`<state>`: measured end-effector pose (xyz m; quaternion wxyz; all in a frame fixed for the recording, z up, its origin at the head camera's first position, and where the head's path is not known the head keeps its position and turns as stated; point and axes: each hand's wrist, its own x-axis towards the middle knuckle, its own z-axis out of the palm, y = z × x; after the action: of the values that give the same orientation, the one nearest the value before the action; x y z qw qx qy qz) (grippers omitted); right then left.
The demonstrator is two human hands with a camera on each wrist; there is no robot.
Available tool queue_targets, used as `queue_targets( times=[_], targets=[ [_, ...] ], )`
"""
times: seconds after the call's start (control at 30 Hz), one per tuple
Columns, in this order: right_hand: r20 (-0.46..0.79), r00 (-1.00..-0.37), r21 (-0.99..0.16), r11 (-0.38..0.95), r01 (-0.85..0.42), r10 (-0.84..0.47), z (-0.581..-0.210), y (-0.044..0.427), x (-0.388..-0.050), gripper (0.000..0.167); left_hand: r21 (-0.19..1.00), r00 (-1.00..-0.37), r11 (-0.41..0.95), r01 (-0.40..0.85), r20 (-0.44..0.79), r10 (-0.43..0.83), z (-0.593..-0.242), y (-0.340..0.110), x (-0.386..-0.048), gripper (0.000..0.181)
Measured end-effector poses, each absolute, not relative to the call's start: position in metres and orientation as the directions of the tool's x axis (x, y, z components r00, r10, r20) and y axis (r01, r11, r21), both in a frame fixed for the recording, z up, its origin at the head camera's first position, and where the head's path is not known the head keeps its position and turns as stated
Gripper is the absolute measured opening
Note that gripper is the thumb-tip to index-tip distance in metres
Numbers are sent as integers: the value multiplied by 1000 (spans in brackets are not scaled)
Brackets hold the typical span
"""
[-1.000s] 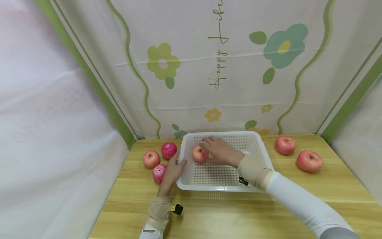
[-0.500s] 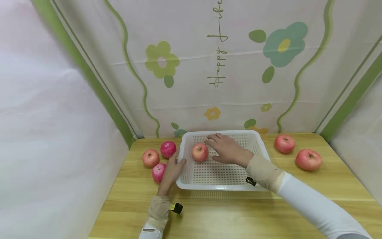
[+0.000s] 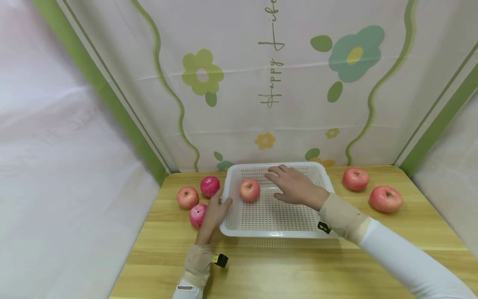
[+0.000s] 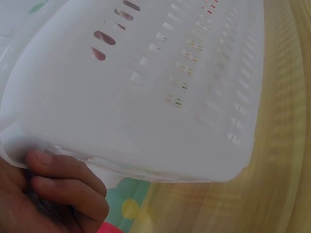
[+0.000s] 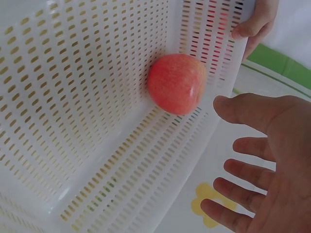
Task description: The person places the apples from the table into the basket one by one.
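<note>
"So, what is the right hand (image 3: 295, 185) doing?"

"It's hovering over the white basket (image 3: 276, 234), fingers spreading well apart and bending loosely, thumb standing away from them. It's holding nothing."

"And where is the apple (image 3: 249, 190) sitting?"

"Inside the basket, toward its left end. It's resting near the right hand's fingertips but isn't touching them."

"Is the left hand (image 3: 215, 212) gripping anything?"

"Yes, it's gripping the basket's left rim. Its thumb is lying over the edge, and the left wrist view is showing the fingers curling underneath."

"What's lying around it?"

"One magenta fruit (image 3: 210, 186) is resting near the basket's far-left corner, and another magenta fruit (image 3: 198, 215) is sitting just beside that hand. A second apple (image 3: 188, 197) is lying to the left of both."

"And across on the right?"

"A third apple (image 3: 356, 179) and a fourth apple (image 3: 386, 199) are resting on the wooden table (image 3: 276, 274), apart from the basket."
</note>
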<state>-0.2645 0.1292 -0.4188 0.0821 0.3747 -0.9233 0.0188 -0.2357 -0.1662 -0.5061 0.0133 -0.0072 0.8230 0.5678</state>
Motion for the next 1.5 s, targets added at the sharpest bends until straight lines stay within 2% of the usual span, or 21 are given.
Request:
queue_targets(
  times=[0.47, 1.5],
  targets=[
    [200, -718, -27, 729, -684, -666, -415, 151, -259, 64, 937, -999, 347, -40, -42, -3, -502, -167, -236, 67],
    [257, -734, -9, 758, -653, -629, -420, 207, -246, 54, 948, -999, 318, -36, -40, 6, -500, -166, -234, 68]
  ],
)
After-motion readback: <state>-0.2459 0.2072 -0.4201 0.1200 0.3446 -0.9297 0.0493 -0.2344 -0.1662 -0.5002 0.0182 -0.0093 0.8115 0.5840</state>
